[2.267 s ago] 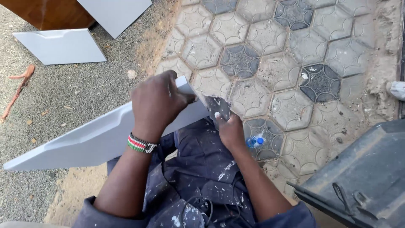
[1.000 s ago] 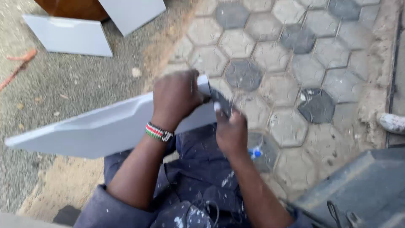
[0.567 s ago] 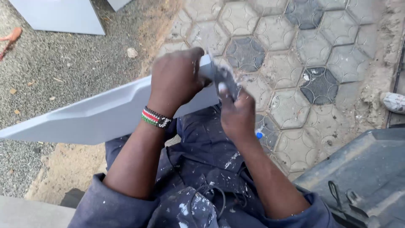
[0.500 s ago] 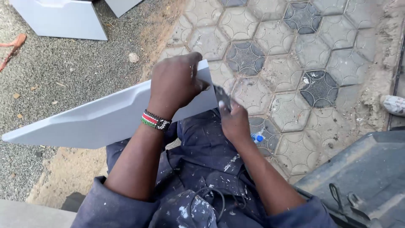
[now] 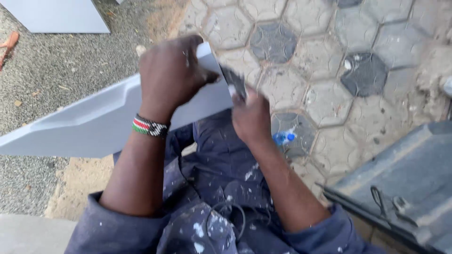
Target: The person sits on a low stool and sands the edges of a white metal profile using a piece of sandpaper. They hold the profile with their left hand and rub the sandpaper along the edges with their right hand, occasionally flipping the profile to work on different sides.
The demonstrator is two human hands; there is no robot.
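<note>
The long grey panel [image 5: 94,124] lies across the person's lap, its right end over the hexagonal paving [image 5: 329,94]. The left hand [image 5: 172,75] is clamped over that end, steadying it. Just right of the panel's end, the right hand [image 5: 252,117] is closed around a blurred dark sanding pad [image 5: 235,82] pressed to the edge. This looks like edge smoothing; the next stroke needs a firm brace and even pressure.

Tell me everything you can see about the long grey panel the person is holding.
The grey panel is long, smooth and pale, with a raised, stepped ridge along its length; it looks painted. It lies slanted across the person's lap, one end running off the picture's left edge. The left hand grips its near end from above, while the right hand holds a dark, blurred tool against that end.
</note>
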